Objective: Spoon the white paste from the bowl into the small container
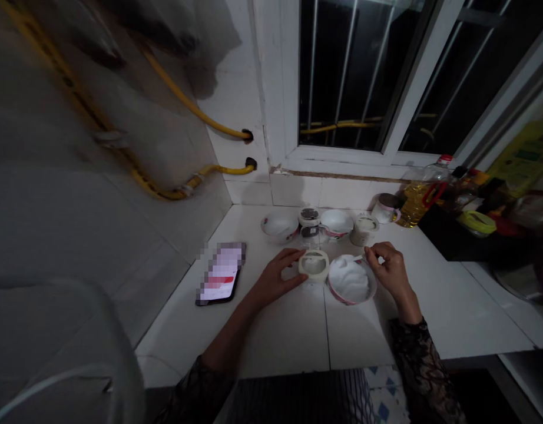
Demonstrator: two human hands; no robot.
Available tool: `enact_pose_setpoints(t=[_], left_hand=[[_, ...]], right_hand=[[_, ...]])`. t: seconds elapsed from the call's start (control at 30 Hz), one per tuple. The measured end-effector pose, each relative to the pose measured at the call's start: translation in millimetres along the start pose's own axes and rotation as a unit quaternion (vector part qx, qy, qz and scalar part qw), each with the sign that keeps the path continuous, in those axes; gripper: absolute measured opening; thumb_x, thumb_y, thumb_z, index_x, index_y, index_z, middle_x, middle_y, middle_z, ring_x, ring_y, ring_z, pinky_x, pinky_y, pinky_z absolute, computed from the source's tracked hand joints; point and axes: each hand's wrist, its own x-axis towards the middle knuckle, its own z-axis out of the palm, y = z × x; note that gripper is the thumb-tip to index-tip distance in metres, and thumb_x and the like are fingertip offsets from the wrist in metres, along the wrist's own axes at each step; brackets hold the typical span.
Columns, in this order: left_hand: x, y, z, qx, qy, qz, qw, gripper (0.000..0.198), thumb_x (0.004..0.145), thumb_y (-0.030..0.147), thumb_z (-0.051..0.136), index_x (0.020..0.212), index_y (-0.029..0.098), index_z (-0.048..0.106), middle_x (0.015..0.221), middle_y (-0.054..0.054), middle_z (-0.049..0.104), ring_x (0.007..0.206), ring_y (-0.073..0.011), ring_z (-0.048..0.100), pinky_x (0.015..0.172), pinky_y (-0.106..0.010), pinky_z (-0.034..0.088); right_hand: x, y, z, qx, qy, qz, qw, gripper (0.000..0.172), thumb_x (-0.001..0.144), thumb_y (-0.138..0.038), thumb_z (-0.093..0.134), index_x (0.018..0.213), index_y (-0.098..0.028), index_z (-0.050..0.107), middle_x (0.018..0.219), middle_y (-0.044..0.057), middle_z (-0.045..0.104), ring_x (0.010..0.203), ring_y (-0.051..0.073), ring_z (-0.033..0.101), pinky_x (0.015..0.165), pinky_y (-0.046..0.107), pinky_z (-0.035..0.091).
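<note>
My left hand (278, 274) wraps around a small cream-rimmed jar (314, 264) standing on the white counter (289, 330). Right beside the jar sits a bowl (351, 281) heaped with white powder. My right hand (388, 266) is at the bowl's far right rim, fingers pinched on what looks like a thin spoon handle (358, 258) dipping into the powder; the handle is hard to make out.
A phone (222, 272) lies on the counter to the left. Behind stand two white bowls (279, 226) (336, 223), a dark-lidded jar (309, 217), a white jar (364, 229), a cup (386, 208) and an oil bottle (424, 191). A black stove area (470, 235) is at right.
</note>
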Motion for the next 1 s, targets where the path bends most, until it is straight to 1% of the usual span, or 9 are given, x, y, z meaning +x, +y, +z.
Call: enact_pose_setpoints(t=[0.1, 0.2, 0.27, 0.37, 0.5, 0.6, 0.7, 0.83, 1.0], left_hand=[[0, -2, 1.0, 0.0, 0.004, 0.004, 1.0, 0.049, 0.085, 0.04, 0.069, 0.132, 0.027, 0.061, 0.126, -0.01, 0.062, 0.113, -0.0243, 0.061, 0.088, -0.036, 0.057], [-1, -4, 1.3, 0.0, 0.003, 0.003, 1.0, 0.05, 0.085, 0.04, 0.069, 0.132, 0.027, 0.06, 0.126, -0.01, 0.062, 0.113, -0.0241, 0.062, 0.089, -0.036, 0.057], [-1, -4, 1.2, -0.002, 0.003, 0.002, 1.0, 0.051, 0.084, 0.04, 0.07, 0.132, 0.027, 0.06, 0.125, -0.01, 0.062, 0.112, -0.0241, 0.062, 0.088, -0.036, 0.057], [-1, -4, 0.9, -0.007, 0.001, 0.002, 1.0, 0.051, 0.085, 0.04, 0.07, 0.133, 0.028, 0.06, 0.126, -0.01, 0.062, 0.113, -0.0243, 0.061, 0.088, -0.036, 0.057], [-1, -3, 0.7, -0.005, -0.004, -0.006, 1.0, 0.051, 0.085, 0.04, 0.069, 0.133, 0.028, 0.06, 0.127, -0.009, 0.061, 0.115, -0.0244, 0.061, 0.088, -0.035, 0.057], [-1, -3, 0.5, -0.002, -0.004, -0.008, 1.0, 0.05, 0.085, 0.039, 0.069, 0.133, 0.028, 0.06, 0.128, -0.009, 0.061, 0.114, -0.024, 0.061, 0.087, -0.035, 0.057], [0, -3, 0.3, -0.001, -0.002, -0.001, 1.0, 0.05, 0.086, 0.039, 0.069, 0.133, 0.028, 0.059, 0.127, -0.009, 0.061, 0.114, -0.0235, 0.061, 0.087, -0.035, 0.057], [0, -2, -0.1, 0.004, -0.003, -0.003, 1.0, 0.05, 0.085, 0.039, 0.069, 0.133, 0.026, 0.06, 0.126, -0.009, 0.061, 0.113, -0.0236, 0.061, 0.087, -0.035, 0.057], [0, -1, 0.1, 0.002, -0.001, 0.004, 1.0, 0.049, 0.086, 0.038, 0.069, 0.133, 0.026, 0.06, 0.126, -0.009, 0.062, 0.114, -0.0238, 0.062, 0.087, -0.035, 0.057]], right_hand=[[-3, 15, -3, -0.043, -0.052, 0.011, 0.998, 0.042, 0.096, -0.034, 0.051, 0.056, -0.021, 0.05, 0.049, -0.005, 0.052, 0.046, 0.01, 0.041, 0.071, 0.03, 0.039], [-5, 17, -1, -0.054, -0.106, 0.004, 0.993, 0.042, 0.096, -0.034, 0.049, 0.057, -0.02, 0.051, 0.05, -0.004, 0.054, 0.045, 0.009, 0.041, 0.077, 0.031, 0.037], [-5, 15, 2, -0.035, -0.141, 0.005, 0.989, 0.043, 0.096, -0.034, 0.048, 0.055, -0.02, 0.048, 0.049, -0.005, 0.052, 0.046, 0.009, 0.04, 0.078, 0.031, 0.036], [-5, 10, 6, 0.017, -0.186, 0.022, 0.982, 0.045, 0.094, -0.036, 0.049, 0.053, -0.02, 0.041, 0.047, -0.007, 0.044, 0.046, 0.008, 0.035, 0.078, 0.03, 0.036], [-5, 5, 11, 0.087, -0.226, 0.054, 0.969, 0.047, 0.092, -0.038, 0.048, 0.051, -0.02, 0.034, 0.047, -0.008, 0.033, 0.048, 0.008, 0.029, 0.076, 0.029, 0.037], [-4, 2, 12, 0.121, -0.241, 0.08, 0.96, 0.049, 0.091, -0.041, 0.046, 0.051, -0.021, 0.028, 0.049, -0.007, 0.026, 0.051, 0.009, 0.029, 0.072, 0.028, 0.036], [-3, 0, 12, 0.144, -0.242, 0.103, 0.954, 0.05, 0.09, -0.045, 0.046, 0.051, -0.021, 0.025, 0.051, -0.005, 0.024, 0.053, 0.01, 0.029, 0.066, 0.027, 0.034], [-3, 2, 12, 0.171, -0.245, 0.136, 0.945, 0.052, 0.089, -0.051, 0.047, 0.05, -0.022, 0.028, 0.051, -0.004, 0.024, 0.054, 0.01, 0.029, 0.057, 0.026, 0.03], [-4, 9, 11, 0.196, -0.216, 0.187, 0.938, 0.051, 0.085, -0.052, 0.053, 0.05, -0.022, 0.032, 0.052, -0.004, 0.026, 0.054, 0.01, 0.029, 0.055, 0.026, 0.027]])
